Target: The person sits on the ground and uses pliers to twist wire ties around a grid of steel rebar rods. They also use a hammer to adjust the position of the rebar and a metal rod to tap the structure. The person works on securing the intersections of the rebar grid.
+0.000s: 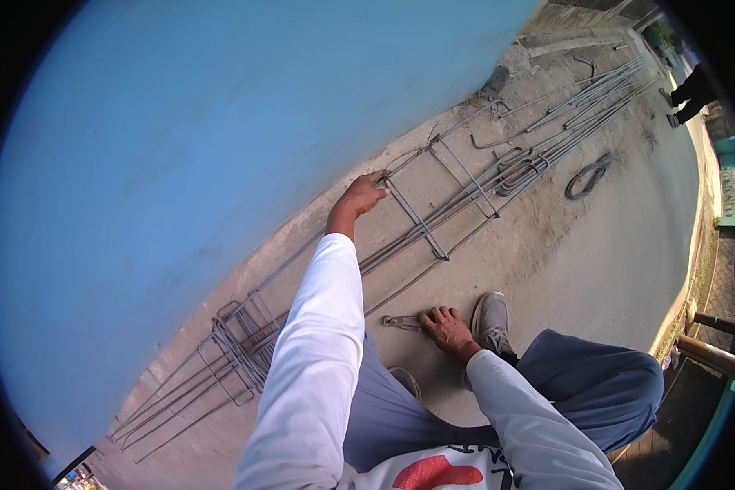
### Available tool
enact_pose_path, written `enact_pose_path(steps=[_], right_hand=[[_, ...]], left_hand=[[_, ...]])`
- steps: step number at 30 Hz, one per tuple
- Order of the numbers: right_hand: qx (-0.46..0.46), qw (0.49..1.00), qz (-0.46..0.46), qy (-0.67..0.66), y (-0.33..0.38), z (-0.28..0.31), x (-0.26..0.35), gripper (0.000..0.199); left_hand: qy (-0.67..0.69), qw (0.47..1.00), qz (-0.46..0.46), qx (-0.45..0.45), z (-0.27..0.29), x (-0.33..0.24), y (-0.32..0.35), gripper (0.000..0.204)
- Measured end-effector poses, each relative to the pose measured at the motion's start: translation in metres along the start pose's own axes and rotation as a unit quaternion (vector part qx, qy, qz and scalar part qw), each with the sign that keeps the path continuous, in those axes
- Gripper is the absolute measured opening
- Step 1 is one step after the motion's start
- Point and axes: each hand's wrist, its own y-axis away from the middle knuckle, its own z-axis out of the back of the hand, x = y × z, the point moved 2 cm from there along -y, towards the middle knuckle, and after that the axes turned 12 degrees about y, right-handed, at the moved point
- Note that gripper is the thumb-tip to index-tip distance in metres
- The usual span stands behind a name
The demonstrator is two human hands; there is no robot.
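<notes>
A long steel rebar cage (419, 219), made of bars with rectangular stirrups, lies on the ground along the blue wall. My left hand (359, 196) is closed round its wall-side bar, at the corner of a stirrup. Tie wire ends stick out near those fingers. Low beside my shoe, my right hand (449, 331) has its curled fingers at the handle end of a pair of pincers (402, 322). The pincers' jaws point left, away from that hand, and the tool is at ground level. My palm hides the ends of the handles.
Bunched stirrups (249, 339) sit at the cage's left end. Loose steel rods (600, 98) lie at the far right, near a coil of wire (588, 177). The blue wall (220, 122) borders the cage. Another person's legs (691, 98) show at the far right edge.
</notes>
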Motion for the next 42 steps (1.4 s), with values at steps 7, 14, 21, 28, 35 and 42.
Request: enact_pose_path(steps=[7, 14, 21, 28, 35, 42], right_hand=[[0.084, 0.99, 0.023, -0.11, 0.007, 0.023, -0.015, 0.036], [0.304, 0.915, -0.053, -0.259, 0.044, 0.234, -0.089, 0.034], [0.215, 0.945, -0.069, -0.237, -0.002, 0.284, -0.119, 0.046], [-0.019, 0.998, 0.032, 0.056, -0.087, 0.268, -0.152, 0.046], [-0.087, 0.888, 0.059, 0.448, -0.145, 0.313, -0.164, 0.05], [-0.047, 0.841, 0.09, 0.532, -0.166, 0.343, -0.142, 0.057]], left_hand=[[0.034, 0.999, -0.009, -0.031, 0.005, 0.016, -0.003, 0.055], [-0.042, 0.993, -0.06, -0.088, 0.007, 0.025, -0.009, 0.054], [-0.053, 0.989, -0.069, -0.124, -0.001, 0.018, -0.014, 0.048], [0.043, 0.992, -0.056, -0.106, -0.001, 0.017, -0.004, 0.048], [0.016, 0.986, -0.041, -0.159, 0.0, 0.019, 0.005, 0.038], [0.002, 0.986, -0.019, -0.163, 0.0, 0.015, 0.017, 0.034]])
